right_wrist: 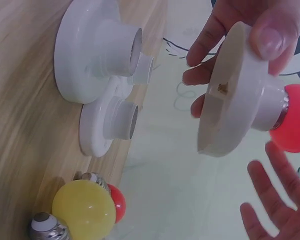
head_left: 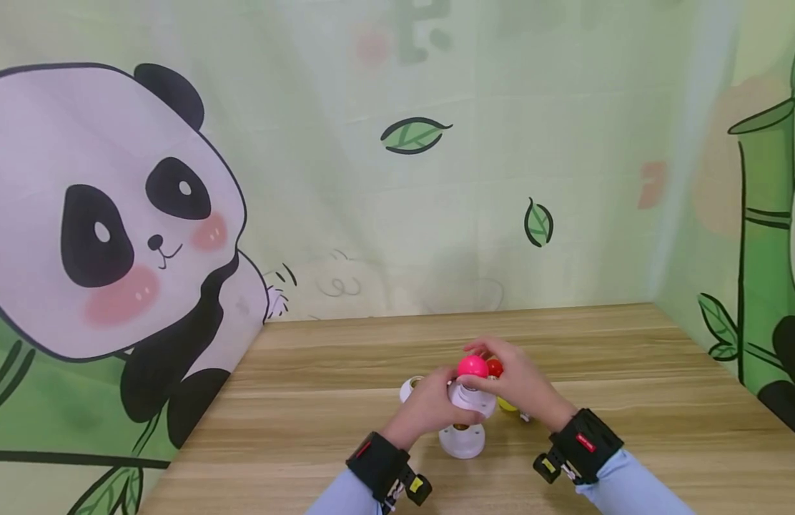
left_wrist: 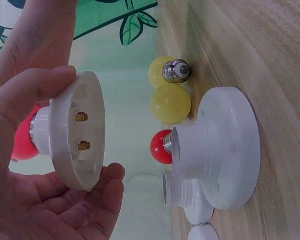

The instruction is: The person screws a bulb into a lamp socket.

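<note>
My left hand (head_left: 430,406) grips a white round lamp holder (head_left: 476,402) by its rim, thumb on one side and fingers on the other. Two brass contacts (left_wrist: 82,117) show on its hollow underside in the left wrist view. A pinkish-red bulb (head_left: 472,366) sits in the holder's socket, a ring of its metal thread showing (left_wrist: 33,131). Around this bulb is my right hand (head_left: 520,375), thumb by its base and index finger curved over its top. The other right fingers (right_wrist: 262,182) spread apart in the right wrist view.
More white lamp holders stand socket-up on the wooden table (head_left: 307,422), one nearest me (head_left: 462,445) and another (head_left: 407,387) left of my hands. Yellow bulbs (left_wrist: 171,103) and a red bulb (left_wrist: 161,146) lie close by. A panda-print cloth (head_left: 346,214) hangs behind.
</note>
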